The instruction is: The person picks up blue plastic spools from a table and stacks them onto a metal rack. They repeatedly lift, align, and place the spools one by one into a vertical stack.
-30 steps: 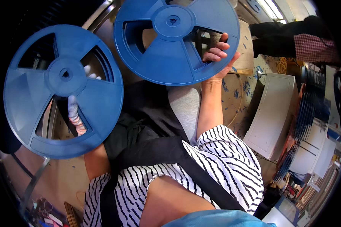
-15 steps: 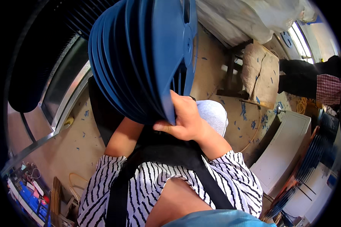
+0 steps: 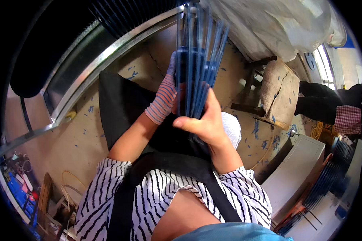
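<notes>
A stack of blue plastic reels (image 3: 197, 60) is held up in front of me, edges toward me and slightly blurred. My left hand (image 3: 165, 98), in a striped glove, presses against the stack's left side; its fingertips are partly hidden behind the discs. On the right and near edge, my bare right hand (image 3: 207, 122) grips the reels, with the thumb across the lower edge and the fingers on the right face. Under my arms lies a black apron (image 3: 128, 108) over my lap.
A metal-framed rack (image 3: 108, 52) with dark discs stands at left. Cloth-covered stool (image 3: 275, 92), white plastic sheeting (image 3: 269, 24) and a grey cabinet (image 3: 297, 164) are at right. Blue scraps (image 3: 255, 130) litter the floor. Another person's dark-clad legs (image 3: 317, 96) show at far right.
The stack has turned from showing its broad round side to edge-on and shifted right. My left hand, hidden behind the reels before, now shows on their left side.
</notes>
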{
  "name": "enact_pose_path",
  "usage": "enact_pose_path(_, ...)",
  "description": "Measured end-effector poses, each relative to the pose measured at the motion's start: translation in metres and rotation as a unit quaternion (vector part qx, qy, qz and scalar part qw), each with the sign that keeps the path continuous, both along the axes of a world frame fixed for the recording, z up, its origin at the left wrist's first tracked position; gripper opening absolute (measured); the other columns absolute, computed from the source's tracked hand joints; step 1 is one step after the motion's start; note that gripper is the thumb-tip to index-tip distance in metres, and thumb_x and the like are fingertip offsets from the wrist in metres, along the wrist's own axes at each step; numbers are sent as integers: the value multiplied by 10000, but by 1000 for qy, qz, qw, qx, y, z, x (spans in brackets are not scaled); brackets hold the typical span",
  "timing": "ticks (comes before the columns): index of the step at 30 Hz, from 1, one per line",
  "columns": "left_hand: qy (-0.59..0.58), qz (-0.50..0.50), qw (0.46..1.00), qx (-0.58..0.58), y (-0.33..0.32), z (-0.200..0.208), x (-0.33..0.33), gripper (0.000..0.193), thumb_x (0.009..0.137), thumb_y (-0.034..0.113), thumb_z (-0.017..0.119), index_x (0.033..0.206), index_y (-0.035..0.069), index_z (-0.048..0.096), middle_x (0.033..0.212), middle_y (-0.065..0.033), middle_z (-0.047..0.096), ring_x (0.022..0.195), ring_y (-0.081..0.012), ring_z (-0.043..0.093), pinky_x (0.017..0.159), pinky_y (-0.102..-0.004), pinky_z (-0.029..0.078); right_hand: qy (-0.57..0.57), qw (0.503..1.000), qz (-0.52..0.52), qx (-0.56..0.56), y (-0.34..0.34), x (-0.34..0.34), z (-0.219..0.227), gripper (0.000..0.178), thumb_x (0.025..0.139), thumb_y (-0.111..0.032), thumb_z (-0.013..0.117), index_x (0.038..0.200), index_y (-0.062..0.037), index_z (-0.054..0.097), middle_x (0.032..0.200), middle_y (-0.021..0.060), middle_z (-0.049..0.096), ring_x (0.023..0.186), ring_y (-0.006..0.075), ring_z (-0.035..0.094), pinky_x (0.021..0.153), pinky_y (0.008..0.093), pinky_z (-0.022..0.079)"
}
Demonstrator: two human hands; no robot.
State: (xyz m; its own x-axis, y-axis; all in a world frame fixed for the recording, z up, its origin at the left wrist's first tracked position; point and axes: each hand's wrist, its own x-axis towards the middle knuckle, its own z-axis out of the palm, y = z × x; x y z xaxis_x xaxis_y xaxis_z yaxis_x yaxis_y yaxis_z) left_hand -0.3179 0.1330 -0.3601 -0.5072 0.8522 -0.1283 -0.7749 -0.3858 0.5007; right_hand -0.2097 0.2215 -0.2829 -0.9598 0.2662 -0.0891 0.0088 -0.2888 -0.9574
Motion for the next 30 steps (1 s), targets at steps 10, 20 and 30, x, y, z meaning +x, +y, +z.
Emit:
enact_pose_path(10, 424, 136, 879, -169, -30, 74, -41, 607, 998, 408, 441, 1444, 9, 340, 1132, -161, 661, 1040, -222, 651, 992, -328, 440, 416, 807, -60, -414, 105, 38, -43, 651, 920, -293, 626, 1372, 54, 312, 1099, 140, 509, 913, 204, 554, 763, 312, 543)
enact_pose_path(20, 437, 273, 834, -198, -54, 55, -51, 493, 953, 178, 526, 1398, 0, 411, 1320, -188, 533, 1247, -295, 516, 1127, -419, 326, 400, 785, -58, -469, 120, 39, -64, 619, 925, -297, 619, 1372, 46, 363, 1138, 142, 537, 973, 220, 565, 830, 333, 529)
enact_pose_path(30, 737, 194, 566, -315, -10, 53, -20, 637, 879, 325, 660, 1391, 25, 426, 1213, -249, 568, 1106, -367, 578, 964, -437, 457, 375, 818, -48, -434, 107, 26, -65, 619, 926, -305, 611, 1374, 31, 349, 1133, 161, 570, 972, 247, 616, 828, 368, 547)
